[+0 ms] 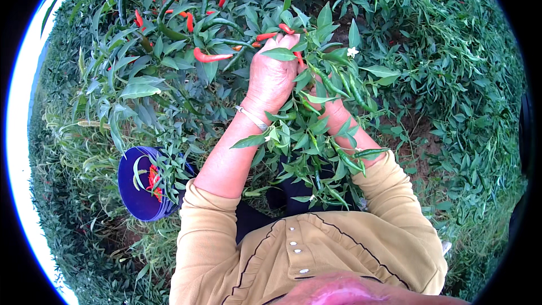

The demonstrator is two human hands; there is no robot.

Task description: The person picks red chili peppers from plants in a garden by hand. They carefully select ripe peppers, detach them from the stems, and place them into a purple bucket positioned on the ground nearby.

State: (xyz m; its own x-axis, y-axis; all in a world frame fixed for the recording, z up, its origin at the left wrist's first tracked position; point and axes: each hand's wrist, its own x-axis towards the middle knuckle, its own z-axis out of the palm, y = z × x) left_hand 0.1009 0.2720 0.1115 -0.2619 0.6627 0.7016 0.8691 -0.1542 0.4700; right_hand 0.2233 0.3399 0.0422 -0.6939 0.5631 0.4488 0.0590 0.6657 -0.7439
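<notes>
My left hand [274, 70], with a pale bracelet at the wrist, reaches up into a chili pepper plant. Its fingers are curled closed at some red chili peppers [286, 29], which poke out beside the knuckles and fingertips. Close on its right, my right hand [326, 95] is mostly covered by leaves, so its fingers are hidden. A leafy branch with green chili peppers [357, 90] and a white flower [352, 52] hangs over my right wrist and forearm. Left of my left hand, a curved red chili pepper [210, 56] hangs among the leaves.
A blue bucket [129, 195] with red chili peppers [153, 181] in it stands on the left, partly overhung by leaves. More red and green chili peppers hang at the upper left. Dense plants surround me, with grass [84, 152] at the left and bare soil [415, 135] at the right.
</notes>
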